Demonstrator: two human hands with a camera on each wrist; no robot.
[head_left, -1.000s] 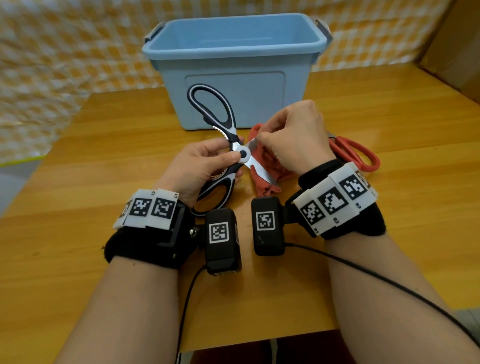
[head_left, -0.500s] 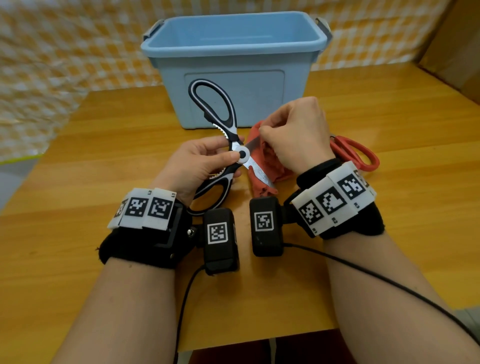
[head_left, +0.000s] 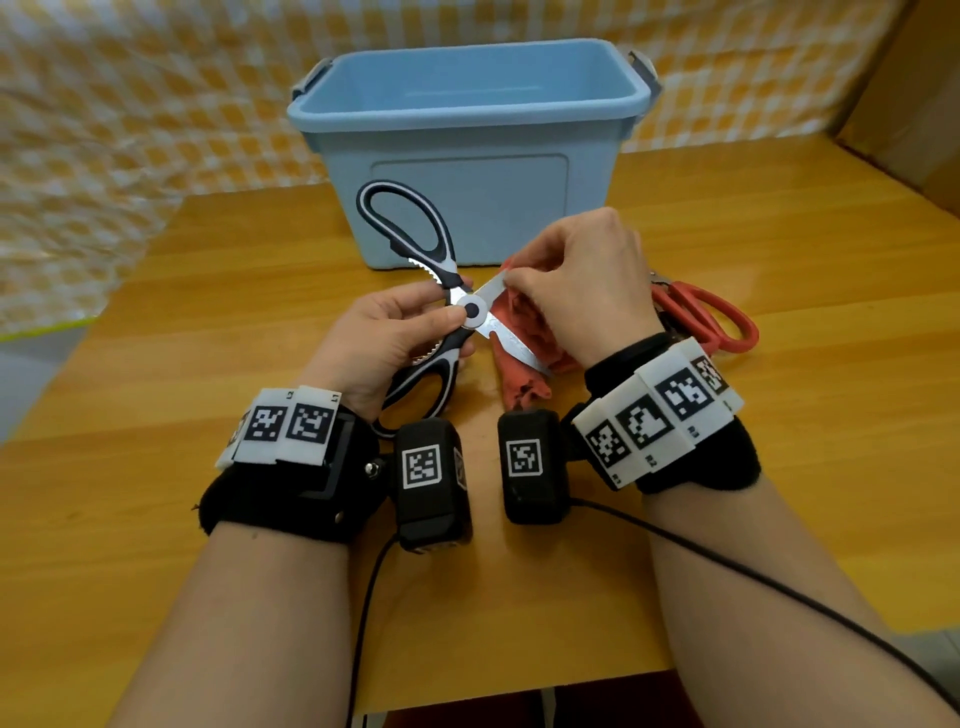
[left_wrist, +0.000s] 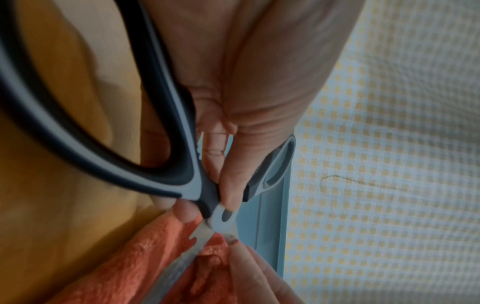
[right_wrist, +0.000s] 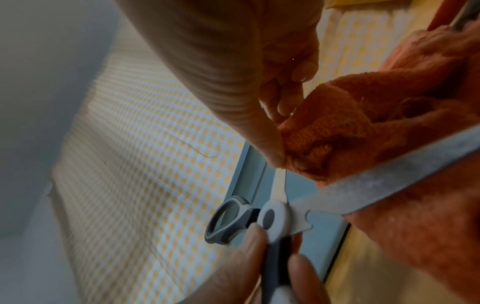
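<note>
Wooden counter (head_left: 779, 467): left hand (head_left: 384, 338) grips opened black-white scissors (head_left: 470, 312) near pivot; right hand (head_left: 587, 280) pinches orange cloth (head_left: 522, 387) round 1 blade.

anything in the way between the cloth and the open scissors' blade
Nothing visible: the right hand pinches the cloth straight onto the upper blade of the scissors, which the left hand holds at the pivot.

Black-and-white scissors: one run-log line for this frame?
left hand: grips black-and-white scissors near pivot | blades: spread | right hand: pinches orange cloth against one blade | red scissors: lying on table | blue bin: behind
</note>
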